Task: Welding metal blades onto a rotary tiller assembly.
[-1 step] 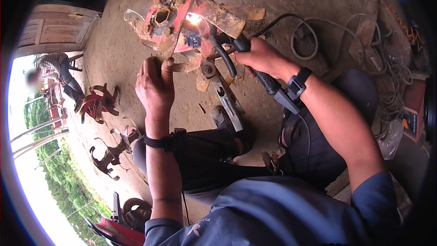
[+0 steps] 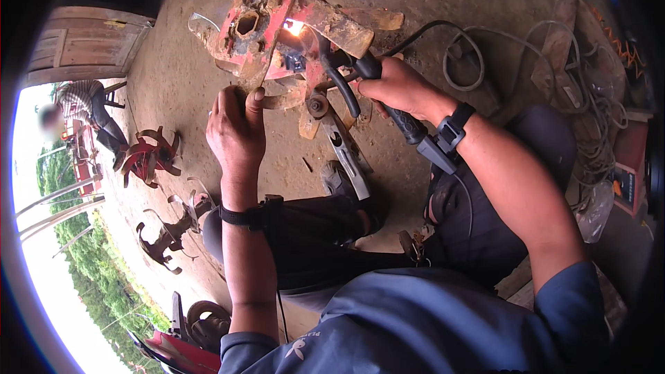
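A rusty red tiller rotor (image 2: 271, 45) with curved blades and a hexagonal hub hole stands in front of me. My left hand (image 2: 237, 128) is closed, thumb and fingers pinching the tip of one blade. My right hand (image 2: 409, 88) wraps round the black handle of a welding electrode holder (image 2: 404, 123). A bright orange-white glow (image 2: 294, 28) burns among the blades, just beyond the holder's front end. Below the rotor, a slotted steel bar (image 2: 350, 159) with a round bolted end slants toward my foot. The electrode tip is hidden behind the blades.
A black cable (image 2: 460, 86) loops across the concrete to the right, near coiled wires (image 2: 599, 142) and a red box (image 2: 629, 159). More tiller rotors (image 2: 149, 159) lie at left. Farther off, a person in a striped top (image 2: 80, 100) bends over. A wooden panel (image 2: 90, 45) stands behind.
The glow between the blades looks slightly smaller and dimmer. Both hands hold the same positions.
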`<state>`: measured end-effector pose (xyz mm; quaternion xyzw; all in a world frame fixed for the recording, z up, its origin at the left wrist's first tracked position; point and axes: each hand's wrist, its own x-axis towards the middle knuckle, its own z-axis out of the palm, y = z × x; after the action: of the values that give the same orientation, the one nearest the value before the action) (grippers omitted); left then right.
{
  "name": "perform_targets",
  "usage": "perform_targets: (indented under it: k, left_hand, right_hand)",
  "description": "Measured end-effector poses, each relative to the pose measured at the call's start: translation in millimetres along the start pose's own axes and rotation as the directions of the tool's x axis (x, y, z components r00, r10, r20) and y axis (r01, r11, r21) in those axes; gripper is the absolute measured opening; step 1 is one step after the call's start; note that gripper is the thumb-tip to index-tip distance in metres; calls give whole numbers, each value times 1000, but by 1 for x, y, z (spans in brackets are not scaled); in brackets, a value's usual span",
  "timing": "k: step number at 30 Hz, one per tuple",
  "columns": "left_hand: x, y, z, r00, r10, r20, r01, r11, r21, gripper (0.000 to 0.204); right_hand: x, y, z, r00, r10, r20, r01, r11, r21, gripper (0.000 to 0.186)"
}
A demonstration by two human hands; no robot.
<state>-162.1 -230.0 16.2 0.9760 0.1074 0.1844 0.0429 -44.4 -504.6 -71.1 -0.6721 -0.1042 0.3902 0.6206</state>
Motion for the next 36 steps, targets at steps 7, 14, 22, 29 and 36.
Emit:
perform_targets:
  k: [7,14,22,29,36]
  left_hand:
    - [0,1,0,1000,0,1,0,1000,-13,52]
    - [1,2,-2,1000,-9,21,9,1000,-11,53]
    - [1,1,0,1000,11,-1,-11,1000,1,51]
    - [2,1,1,997,52,-49,-51,999,12,51]
    - [2,1,0,998,55,-35,-55,998,19,50]
  right_hand:
    - [-1,10,-2,999,-8,-51,11,999,52,22]
    - [-10,15,7,961,-216,-173,203,975,-92,25]
    - [-5,18,8,959,-185,-213,157,977,-142,25]
    - [-7,15,6,973,-104,-205,61,976,-210,33]
    - [-11,13,8,965,-157,-209,116,974,-197,19]
